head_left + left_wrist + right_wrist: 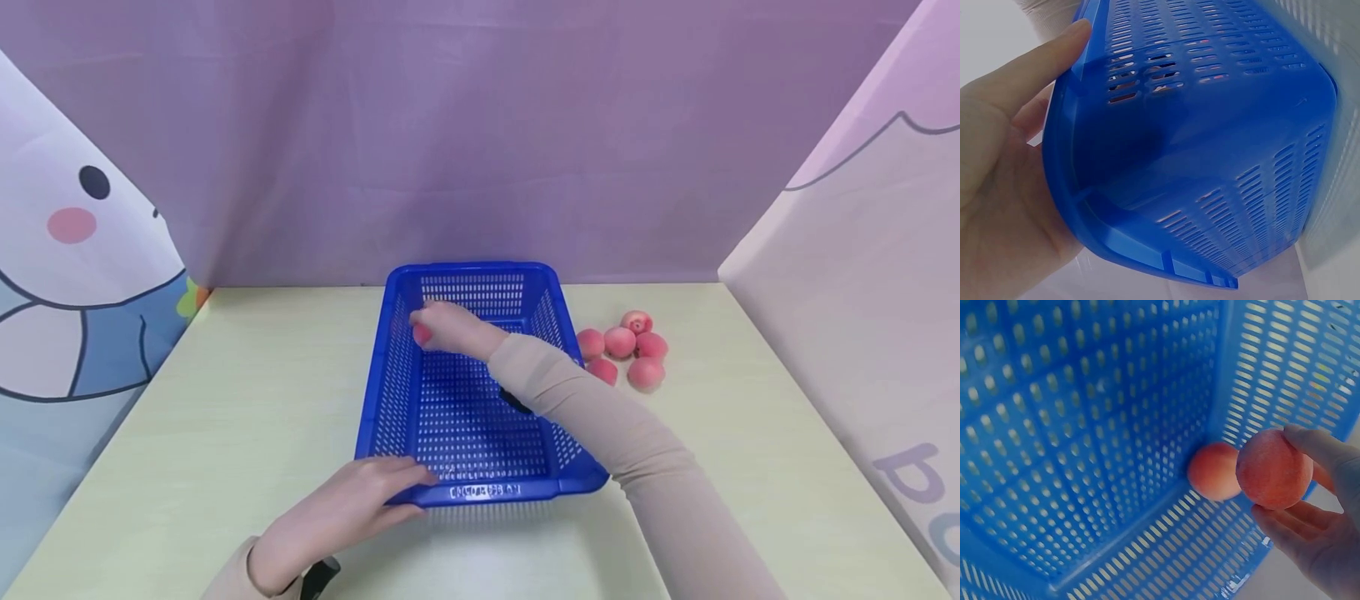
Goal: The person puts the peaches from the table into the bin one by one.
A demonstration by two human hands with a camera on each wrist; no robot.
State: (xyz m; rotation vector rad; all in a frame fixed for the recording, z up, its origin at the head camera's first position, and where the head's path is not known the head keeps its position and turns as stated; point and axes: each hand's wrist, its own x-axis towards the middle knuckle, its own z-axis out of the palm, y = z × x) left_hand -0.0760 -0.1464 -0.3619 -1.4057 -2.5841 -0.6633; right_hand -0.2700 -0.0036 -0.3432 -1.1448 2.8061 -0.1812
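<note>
A blue plastic basket [480, 417] with slotted walls stands on the table. My left hand [352, 504] grips its rim at the near left corner, fingers over the edge and thumb on the outside. In the left wrist view, that hand [1010, 181] holds the blue rim. Inside the basket's far left part, my right hand [453, 327] pinches a peach [422, 334]. The right wrist view shows this held peach [1274, 469] between thumb and fingers, raised off the basket floor. Behind it, a second peach [1213, 471] lies in a basket corner, hidden from the head view.
Several pink peaches [619, 342] lie in a cluster on the table just right of the basket, partly behind its rim and my right sleeve [637, 425]. A purple cloth backdrop [480, 142] rises behind the pale table [262, 375], with printed panels at both sides.
</note>
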